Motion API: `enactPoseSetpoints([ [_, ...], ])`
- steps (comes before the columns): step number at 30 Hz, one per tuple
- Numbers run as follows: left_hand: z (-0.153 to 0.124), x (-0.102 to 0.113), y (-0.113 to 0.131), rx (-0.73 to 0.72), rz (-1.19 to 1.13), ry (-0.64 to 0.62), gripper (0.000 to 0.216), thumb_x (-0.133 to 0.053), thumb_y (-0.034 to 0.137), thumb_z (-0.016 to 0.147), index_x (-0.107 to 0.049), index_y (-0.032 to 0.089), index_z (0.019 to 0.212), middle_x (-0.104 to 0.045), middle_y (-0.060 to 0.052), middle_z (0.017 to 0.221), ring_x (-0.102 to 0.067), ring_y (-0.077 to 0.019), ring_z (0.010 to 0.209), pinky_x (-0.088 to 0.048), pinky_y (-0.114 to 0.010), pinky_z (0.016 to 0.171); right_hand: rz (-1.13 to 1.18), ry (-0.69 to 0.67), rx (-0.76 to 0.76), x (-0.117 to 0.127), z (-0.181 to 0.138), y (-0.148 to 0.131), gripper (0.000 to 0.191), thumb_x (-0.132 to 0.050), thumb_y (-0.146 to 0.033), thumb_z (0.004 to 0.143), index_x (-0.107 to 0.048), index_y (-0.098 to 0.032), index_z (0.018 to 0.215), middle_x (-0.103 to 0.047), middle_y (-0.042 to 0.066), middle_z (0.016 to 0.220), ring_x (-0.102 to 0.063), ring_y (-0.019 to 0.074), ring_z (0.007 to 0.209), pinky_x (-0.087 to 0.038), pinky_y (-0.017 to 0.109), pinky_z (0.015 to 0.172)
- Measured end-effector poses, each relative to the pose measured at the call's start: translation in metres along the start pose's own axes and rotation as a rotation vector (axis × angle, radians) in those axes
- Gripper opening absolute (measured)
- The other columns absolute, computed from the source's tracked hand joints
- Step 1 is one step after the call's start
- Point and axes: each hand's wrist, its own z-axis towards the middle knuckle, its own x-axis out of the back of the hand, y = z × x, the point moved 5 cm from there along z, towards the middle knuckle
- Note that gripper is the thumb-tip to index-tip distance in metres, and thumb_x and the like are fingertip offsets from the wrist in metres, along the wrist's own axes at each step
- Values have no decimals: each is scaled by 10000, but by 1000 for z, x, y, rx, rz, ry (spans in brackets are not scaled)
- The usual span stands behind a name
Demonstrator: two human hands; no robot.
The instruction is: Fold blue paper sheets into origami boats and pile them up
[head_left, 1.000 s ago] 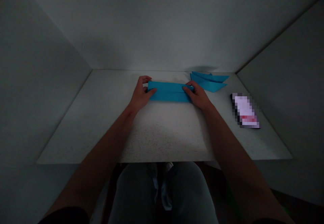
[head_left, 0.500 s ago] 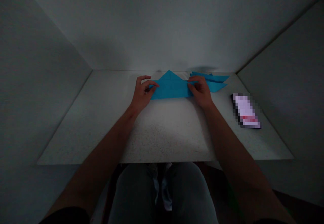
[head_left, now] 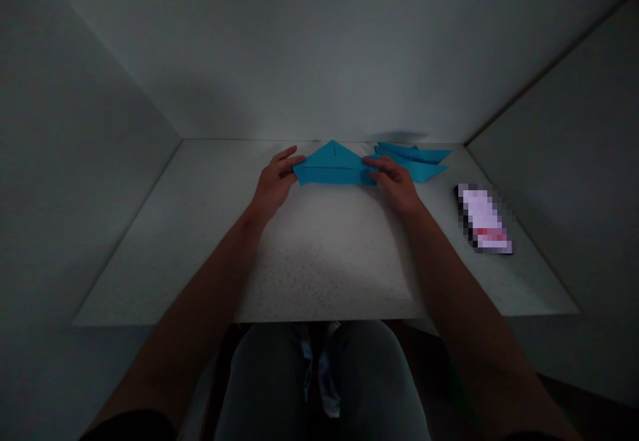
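A sheet of blue paper (head_left: 332, 159) lies near the back of the white table, folded to a triangular peak at the far side. A horizontal crease or fold edge crosses it, with a narrower strip on the near side. My left hand (head_left: 275, 180) grips the paper's left end, its thumb and fingers closed at the edge and one finger raised. At the right end my right hand (head_left: 398, 185) has its fingers closed on the paper, the thumb near the lower strip. Both fingertips are partly hidden against the paper.
Folded blue paper planes (head_left: 422, 161) lie at the back right, close beyond my right hand. A phone (head_left: 484, 218) with a blurred screen rests on the right of the table (head_left: 319, 261). White walls (head_left: 319, 48) enclose the back and both sides.
The paper's near part has tipped, so its lower strip looks narrower and a fold line shows across it. My left hand has shifted slightly left; my right hand stays at the right end.
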Motion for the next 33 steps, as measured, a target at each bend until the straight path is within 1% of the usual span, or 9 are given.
enactPoseSetpoints([
  [3, -1, -2, 2, 15, -9, -8, 322, -841, 327, 864, -869, 234, 1171, -766, -124, 1506, -768, -279, 1311, -652, -463, 1139, 13, 11, -6, -1, 0, -8, 451, -755, -671, 989, -888, -331, 1255, -794, 96, 1432, -645, 367, 1480, -411, 653, 1352],
  [6, -3, -1, 2, 72, -20, 40, 210, -835, 357, 890, -846, 221, 1049, -850, -78, 1102, -800, -219, 1025, -668, -374, 967, 41, 28, -14, -2, -1, -14, 539, -688, -775, 1010, -893, -329, 1231, -796, 103, 1468, -632, 360, 1514, -438, 626, 1347],
  [11, -4, 5, 7, 75, -36, 148, 328, -820, 518, 974, -719, 241, 834, -582, 18, 646, -575, -147, 618, -473, -268, 585, 55, -2, -13, -2, -1, -14, 714, -585, -915, 994, -869, -324, 1276, -730, 136, 1535, -637, 365, 1513, -615, 547, 1155],
  [14, -3, 6, 11, 57, -59, 173, 430, -817, 603, 986, -665, 250, 794, -526, 19, 623, -514, -147, 592, -429, -280, 554, 10, -45, 16, -6, -1, -10, 723, -782, -900, 863, -839, -332, 1305, -648, 134, 1600, -667, 358, 1446, -648, 493, 1065],
  [16, -2, 6, 12, 59, -77, 190, 423, -817, 600, 984, -661, 251, 805, -529, 20, 630, -512, -147, 598, -428, -281, 561, 10, -34, 14, -8, -1, -7, 711, -885, -846, 789, -821, -322, 1265, -660, 122, 1544, -737, 307, 1230, -660, 454, 942],
  [20, -2, 2, 12, 86, -118, 176, 354, -819, 533, 965, -665, 249, 821, -559, 19, 654, -530, -144, 615, -442, -275, 576, 94, -8, -82, -10, 0, 0, 543, -883, -765, 837, -776, -287, 1070, -735, 34, 978, -645, 196, 759, -582, 386, 712],
  [22, -2, -1, 11, 96, -134, 148, 374, -802, 544, 973, -648, 248, 804, -581, 14, 667, -541, -142, 619, -466, -275, 593, 139, 2, -95, -10, 1, -1, 502, -866, -745, 868, -753, -281, 1022, -694, 8, 831, -659, 207, 747, -586, 391, 736],
  [28, 1, -11, 4, 171, -265, 31, 426, -577, 555, 1059, -671, 234, 794, -707, -45, 768, -589, -149, 629, -509, -290, 614, 170, 43, -84, -6, 4, -9, 535, -838, -782, 878, -708, -268, 949, -710, 10, 770, -701, 219, 776, -624, 404, 821],
  [33, 0, -12, 8, 142, -294, 17, 247, -669, 422, 948, -727, 215, 829, -732, -39, 810, -573, -125, 641, -478, -256, 613, 231, 38, -77, -6, 4, -13, 607, -859, -838, 839, -711, -250, 875, -676, -5, 716, -623, 177, 700, -580, 355, 762],
])
